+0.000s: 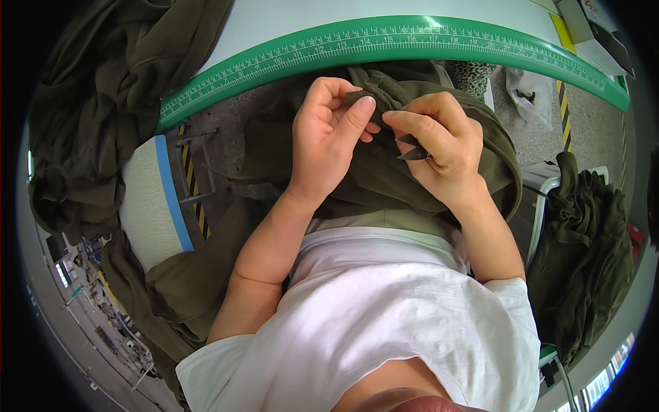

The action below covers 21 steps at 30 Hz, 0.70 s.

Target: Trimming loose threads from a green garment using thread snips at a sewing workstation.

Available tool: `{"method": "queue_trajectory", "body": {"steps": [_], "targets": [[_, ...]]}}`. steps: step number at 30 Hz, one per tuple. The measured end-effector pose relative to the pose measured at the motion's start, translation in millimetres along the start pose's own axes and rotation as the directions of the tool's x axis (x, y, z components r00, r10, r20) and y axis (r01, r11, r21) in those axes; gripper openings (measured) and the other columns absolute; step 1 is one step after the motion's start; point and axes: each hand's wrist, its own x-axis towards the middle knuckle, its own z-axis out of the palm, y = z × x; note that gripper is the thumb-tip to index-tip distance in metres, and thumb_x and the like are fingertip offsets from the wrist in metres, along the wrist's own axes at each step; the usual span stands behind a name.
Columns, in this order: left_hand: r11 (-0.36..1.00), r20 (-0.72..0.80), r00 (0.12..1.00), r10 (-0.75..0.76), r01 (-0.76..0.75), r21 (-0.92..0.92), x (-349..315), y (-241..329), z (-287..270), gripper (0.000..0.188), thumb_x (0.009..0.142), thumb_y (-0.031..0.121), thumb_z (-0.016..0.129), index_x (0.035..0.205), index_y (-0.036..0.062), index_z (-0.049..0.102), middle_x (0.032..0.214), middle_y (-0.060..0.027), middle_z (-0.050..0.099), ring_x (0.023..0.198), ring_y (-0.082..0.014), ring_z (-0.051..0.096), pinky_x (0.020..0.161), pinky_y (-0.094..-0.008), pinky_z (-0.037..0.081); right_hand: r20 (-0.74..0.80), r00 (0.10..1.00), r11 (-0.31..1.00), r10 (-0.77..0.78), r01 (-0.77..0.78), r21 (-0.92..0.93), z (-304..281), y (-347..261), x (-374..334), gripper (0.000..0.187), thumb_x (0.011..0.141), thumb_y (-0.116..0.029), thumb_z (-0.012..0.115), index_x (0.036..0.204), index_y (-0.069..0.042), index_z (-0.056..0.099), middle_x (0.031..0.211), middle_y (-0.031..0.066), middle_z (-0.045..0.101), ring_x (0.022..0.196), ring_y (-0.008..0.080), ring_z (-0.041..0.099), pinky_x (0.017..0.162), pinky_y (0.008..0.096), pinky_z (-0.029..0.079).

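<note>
Olive garment (384, 172) pinched between two hands, its raised edge toward one o'clock, its folds across the lap.
At ten o'clock is a heap of olive cloth (117, 89); at nine, a pale pad (147, 206) with a blue border. A green ruler-marked strip (412, 38) arches from ten through twelve to two. The left hand (326, 141), at twelve, grips the garment's edge between thumb and fingers. The right hand (446, 144), at two, has its fingertips at the same edge while closed round dark-bladed snips (412, 147), points facing nine. Farther out at two is a clear plastic bag (528, 93); at three, a bunched olive bundle (583, 254).
</note>
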Motion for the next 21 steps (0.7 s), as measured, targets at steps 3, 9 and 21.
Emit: {"method": "queue_trajectory", "body": {"steps": [3, 9, 21], "targets": [[0.993, 0.022, 0.996, -0.089, 0.090, -0.070, 4, 3, -3, 0.020, 0.090, 0.008, 0.061, 0.106, 0.0002, 0.051, 0.090, -0.0038, 0.059, 0.070, -0.0070, 0.058, 0.062, -0.0210, 0.050, 0.020, 0.997, 0.997, 0.070, -0.070, 0.012, -9, -6, 10, 0.030, 0.063, 0.008, 0.069, 0.090, -0.005, 0.068, 0.080, 0.0068, 0.060, 0.063, 0.0152, 0.062, 0.053, 0.0248, 0.049], [0.991, 0.066, 0.994, -0.089, 0.095, -0.096, 2, 3, -1, 0.021, 0.090, 0.008, 0.061, 0.108, -0.0010, 0.053, 0.090, -0.0036, 0.059, 0.070, -0.0070, 0.057, 0.063, -0.0208, 0.050, 0.143, 0.924, 0.931, 0.356, -0.364, 0.035, -22, -8, 25, 0.012, 0.079, -0.004, 0.070, 0.089, 0.000, 0.066, 0.070, 0.0069, 0.062, 0.060, 0.0100, 0.056, 0.054, 0.0226, 0.043], [0.995, 0.067, 0.996, -0.055, 0.049, 0.085, 1, 4, 5, 0.020, 0.089, 0.011, 0.065, 0.102, -0.0026, 0.057, 0.082, -0.0023, 0.061, 0.067, -0.0059, 0.057, 0.061, -0.0196, 0.049, 0.420, 0.751, 0.714, 0.509, -0.641, 0.280, -26, -1, 30, 0.013, 0.081, -0.010, 0.068, 0.077, 0.001, 0.062, 0.064, -0.0032, 0.052, 0.057, 0.0042, 0.044, 0.050, 0.0219, 0.034]]}}
